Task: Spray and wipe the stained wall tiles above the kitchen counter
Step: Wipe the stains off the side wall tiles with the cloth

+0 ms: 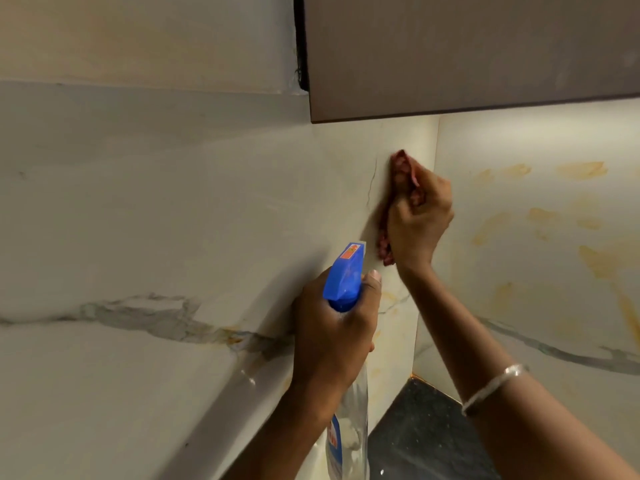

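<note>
Your right hand (420,216) has its fingers curled round the red cloth (401,164), pressing it on the wall tiles (346,188) just below the cabinet (467,53). Further below the cabinet, your left hand (332,334) grips the spray bottle (346,275).

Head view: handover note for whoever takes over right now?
Left hand: grips the spray bottle, raised close to the wall.
Right hand: presses the red cloth on the wall tile just left of the corner, below the cabinet.
Done: the tile around the cloth looks free of marks.
Left: yellow stains across the right-hand wall, and fainter ones low by the corner above the dark counter.
</note>
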